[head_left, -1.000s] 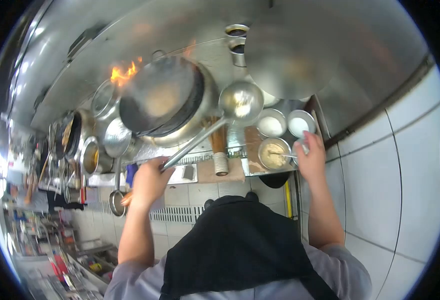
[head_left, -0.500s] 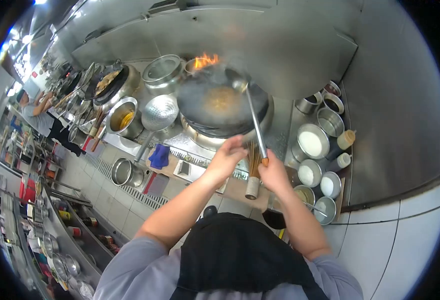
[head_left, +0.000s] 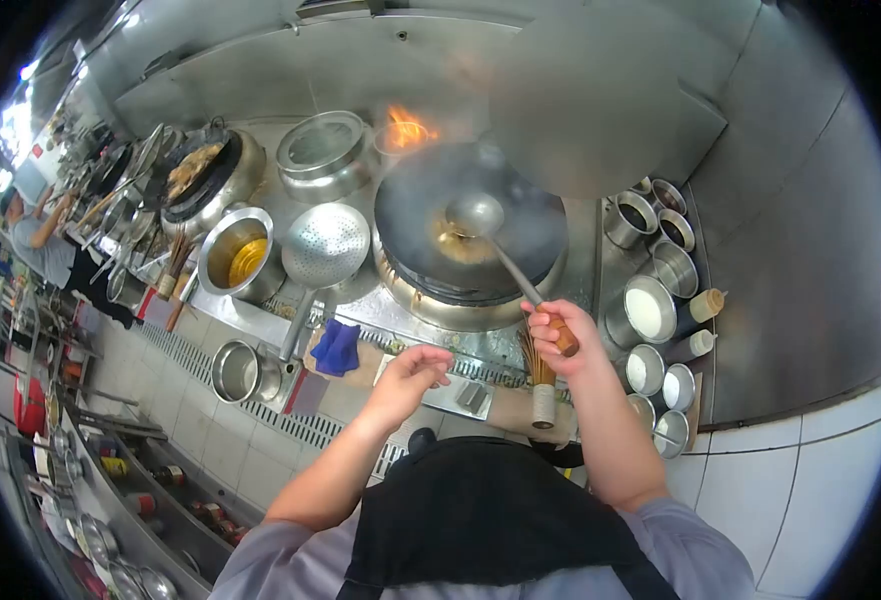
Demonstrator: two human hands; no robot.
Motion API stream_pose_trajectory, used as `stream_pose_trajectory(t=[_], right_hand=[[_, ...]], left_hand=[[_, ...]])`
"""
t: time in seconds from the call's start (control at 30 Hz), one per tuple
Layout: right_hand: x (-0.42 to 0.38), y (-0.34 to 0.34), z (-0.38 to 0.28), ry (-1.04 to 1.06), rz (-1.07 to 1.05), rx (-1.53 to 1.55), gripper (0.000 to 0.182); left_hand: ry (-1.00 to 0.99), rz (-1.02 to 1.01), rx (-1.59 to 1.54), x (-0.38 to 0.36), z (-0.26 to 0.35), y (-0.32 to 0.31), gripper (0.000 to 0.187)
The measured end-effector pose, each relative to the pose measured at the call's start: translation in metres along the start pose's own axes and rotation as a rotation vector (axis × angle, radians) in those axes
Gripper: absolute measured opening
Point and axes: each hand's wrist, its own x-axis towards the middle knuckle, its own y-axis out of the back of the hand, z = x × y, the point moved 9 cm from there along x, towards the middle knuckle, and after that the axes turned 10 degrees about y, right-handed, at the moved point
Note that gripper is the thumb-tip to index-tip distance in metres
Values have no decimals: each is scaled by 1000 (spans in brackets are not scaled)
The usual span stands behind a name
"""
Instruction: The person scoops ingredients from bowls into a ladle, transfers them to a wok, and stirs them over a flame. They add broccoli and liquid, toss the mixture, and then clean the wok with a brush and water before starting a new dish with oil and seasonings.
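Note:
My right hand (head_left: pixel 566 342) is wrapped round the wooden handle of a metal ladle (head_left: pixel 476 214), whose bowl is down in the steaming wok (head_left: pixel 530 222). Brown liquid or food (head_left: pixel 463 245) lies in the wok beside the ladle bowl. My left hand (head_left: pixel 412 382) hovers empty over the front counter edge, fingers apart and partly curled, near a blue cloth (head_left: pixel 336 347). A bamboo brush (head_left: pixel 543 395) stands just below my right hand.
Left of the wok are a perforated strainer (head_left: pixel 327 245), a pot of yellow oil (head_left: pixel 247 262), a lidded pot (head_left: pixel 322 150) and another wok (head_left: pixel 198 170). Flames (head_left: pixel 408 128) rise behind. Seasoning containers (head_left: pixel 649 308) stand at right. Another person (head_left: pixel 48 240) works far left.
The ladle bowl has moved down and towards the middle of the wok. My right hand has turned round its handle. My left hand has moved left and away from the ladle. The camera view has shifted.

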Motion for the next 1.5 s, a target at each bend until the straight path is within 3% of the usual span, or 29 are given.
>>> stream_pose_trajectory(t=[0.03, 0.1, 0.2, 0.27, 0.37, 0.43, 0.47, 0.5, 0.57, 0.7, 0.77, 0.87, 1.03, 1.23, 1.3, 1.43, 1.5], right_hand=[[-4, -13, 5, -67, -17, 264, 19], [-27, -35, 23, -46, 4, 93, 24], [-36, -25, 15, -43, -9, 213, 26], [-30, -10, 9, 5, -1, -6, 27], [-40, 13, 2, 87, 33, -762, 29], [-47, 33, -18, 517, 41, -1428, 30], [-65, 37, -24, 411, 44, -1517, 39], [-73, 53, -27, 409, 96, -1485, 39], [-85, 77, -22, 362, 132, -1707, 53], [-108, 103, -28, 445, 80, -1676, 54], [-114, 119, -25, 383, 62, -1603, 53], [-120, 126, -27, 620, 24, -1569, 52], [-132, 136, -31, 660, 1, -1618, 54], [-117, 143, -20, 424, -41, -1516, 55], [-113, 146, -13, 370, -26, -1480, 55], [-119, 136, -17, 265, -21, -1455, 56], [-116, 127, -11, 300, -23, -1459, 56]], left_hand=[[5, -15, 12, 4, 10, -1, 21], [-65, -78, 36, 8, 38, -12, 20], [-114, -215, 96, 20, 77, -45, 19], [-194, -362, 114, 31, 102, -82, 18], [-185, -494, 308, 62, 118, -152, 19], [-159, -560, 414, 93, 116, -211, 20], [-214, -564, 549, 111, 114, -243, 21], [-272, -561, 683, 130, 109, -274, 21], [-459, -546, 874, 161, 105, -342, 33], [-415, -495, 1029, 270, 46, -457, 61], [-472, -427, 1110, 309, 21, -498, 81], [-468, -483, 990, 341, -5, -538, 89], [-457, -518, 948, 315, -16, -556, 83], [-586, -261, 872, 304, 30, -521, 64], [-667, -294, 650, 284, 77, -498, 60], [-800, -270, 648, 171, 212, -426, 50], [-892, -81, 479, 141, 271, -344, 51]])
